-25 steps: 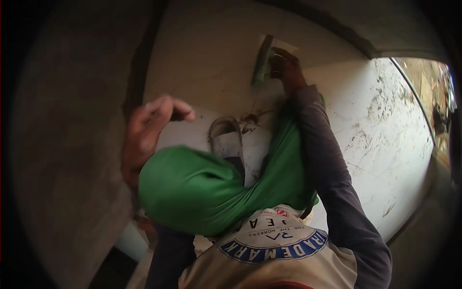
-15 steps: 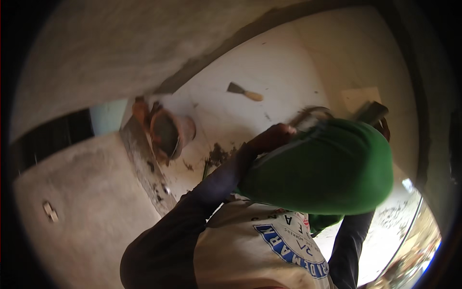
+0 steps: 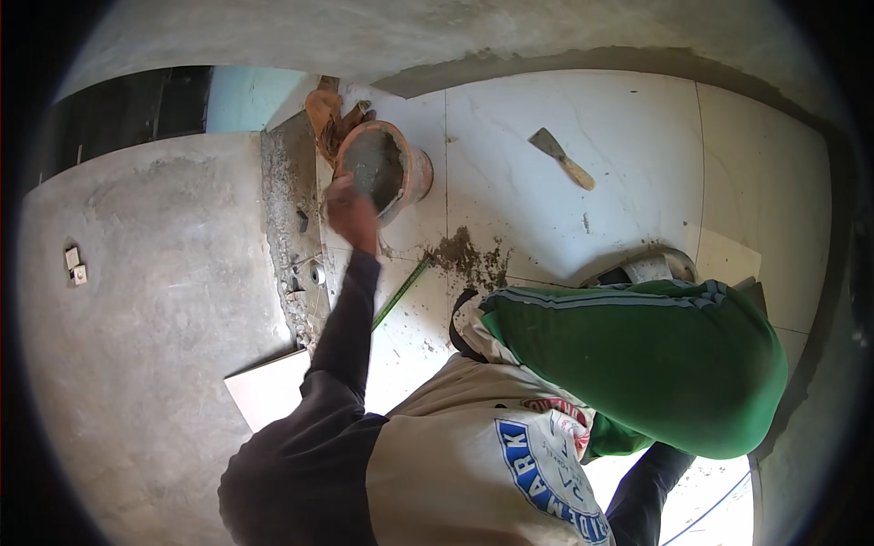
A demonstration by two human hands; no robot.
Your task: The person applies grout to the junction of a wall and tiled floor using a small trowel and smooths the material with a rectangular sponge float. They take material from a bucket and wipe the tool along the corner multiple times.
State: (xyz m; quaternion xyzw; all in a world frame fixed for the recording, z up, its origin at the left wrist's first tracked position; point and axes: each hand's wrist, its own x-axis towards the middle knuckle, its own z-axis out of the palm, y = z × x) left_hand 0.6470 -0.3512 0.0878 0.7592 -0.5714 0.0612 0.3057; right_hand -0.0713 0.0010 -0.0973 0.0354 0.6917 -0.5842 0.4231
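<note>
Right by the left hand (image 3: 352, 217) was a reddish bucket (image 3: 421, 175) of grey mix (image 3: 371, 166), a scraper (image 3: 563, 159) lying farther right; a green-clad knee (image 3: 719, 382) hid the right hand. Whether either hand grasped anything could not be told.

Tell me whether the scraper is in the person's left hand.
No: the scraper lies on the white tiled floor, well apart from the left hand, which is at the orange bucket.
</note>
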